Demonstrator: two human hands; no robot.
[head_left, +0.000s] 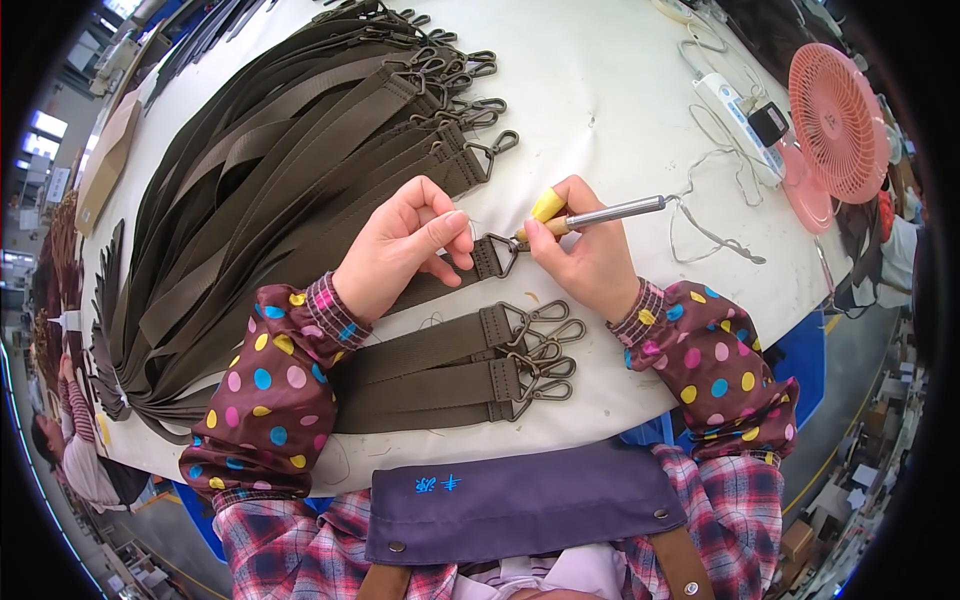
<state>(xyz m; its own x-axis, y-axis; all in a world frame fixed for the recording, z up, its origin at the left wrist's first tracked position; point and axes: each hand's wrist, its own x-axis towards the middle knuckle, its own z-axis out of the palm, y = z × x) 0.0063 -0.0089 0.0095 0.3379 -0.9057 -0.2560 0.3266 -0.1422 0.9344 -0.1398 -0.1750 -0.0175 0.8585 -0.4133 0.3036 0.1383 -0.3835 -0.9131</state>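
My left hand [408, 243] is over the brown strap pile, its thumb and index finger pinched together. Whatever lies in that pinch is too small to make out. Just right of it lies a brown webbing strap [487, 258] with a dark metal triangular ring at its stitched end. My right hand [590, 250] grips a pen-shaped tool [618, 212] with a silver barrel and a tan section near the fingers. A yellow cover [547, 205] wraps one right fingertip. The right fingers partly hide the hook beside the ring.
A large bundle of brown straps [270, 150] with metal snap hooks spreads across the left of the white table [590, 120]. More hooked straps [430, 385] lie nearest me. At the right are a pink fan [838, 125], a white power strip [740, 125] and loose cords [715, 240].
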